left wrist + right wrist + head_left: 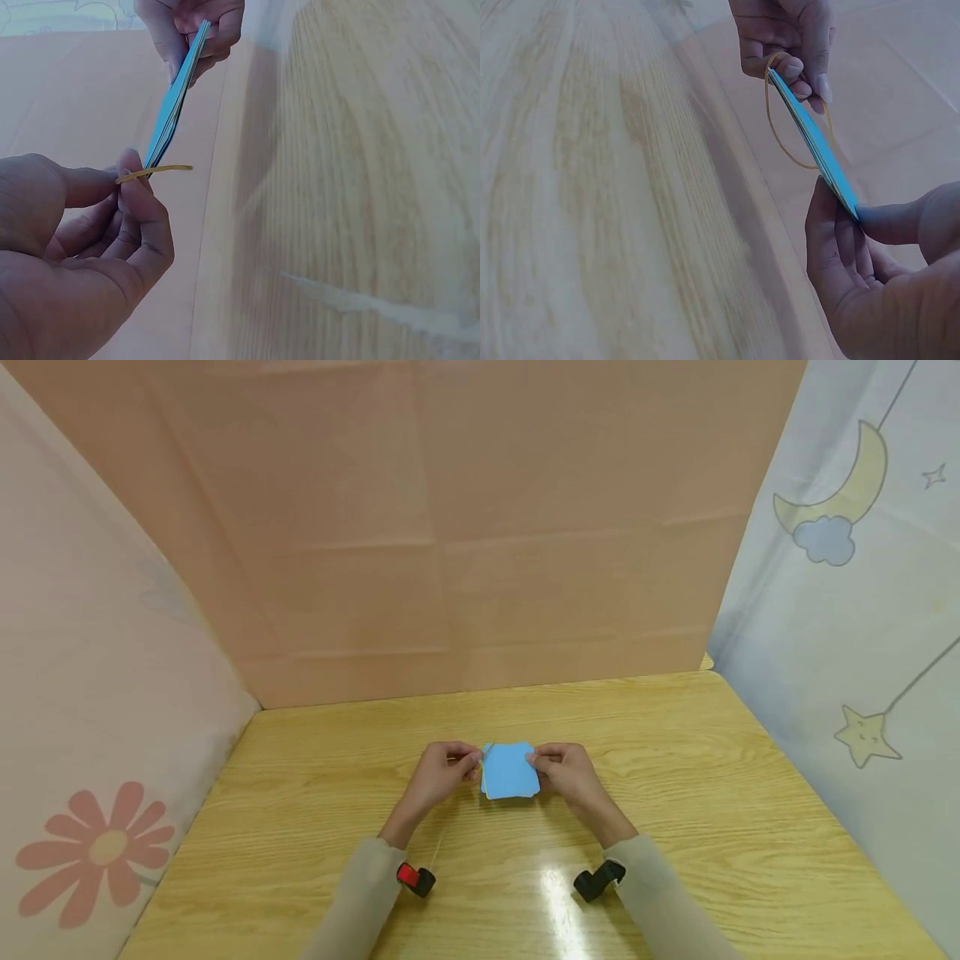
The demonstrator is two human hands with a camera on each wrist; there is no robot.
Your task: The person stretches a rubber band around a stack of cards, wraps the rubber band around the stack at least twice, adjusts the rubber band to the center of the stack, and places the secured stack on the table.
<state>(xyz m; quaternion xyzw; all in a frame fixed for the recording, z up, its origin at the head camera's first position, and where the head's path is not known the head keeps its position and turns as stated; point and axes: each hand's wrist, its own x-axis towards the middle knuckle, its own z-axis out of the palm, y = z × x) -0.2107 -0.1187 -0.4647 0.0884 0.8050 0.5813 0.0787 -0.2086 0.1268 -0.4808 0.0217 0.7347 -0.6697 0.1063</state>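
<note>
A thin stack of blue cards (512, 772) is held up over the table between both hands, its edges slightly uneven. My right hand (573, 779) pinches the right side, thumb on the blue face and fingers behind. At the opposite end, thumb and forefinger of my left hand (441, 777) pinch a yellow-brown rubber band (169, 168) close to the card edge. Seen from the right wrist, the band (787, 155) hangs as a loose loop around the cards near the left fingers. The inside of the left pinch is hidden.
Beneath the hands lies a wood-grain table (315, 793). A plain pinkish-brown cloth backdrop (450, 527) rises along its far edge. Printed cloths stand on both sides, with a flower (105, 852) at left and a moon (847, 485) at right.
</note>
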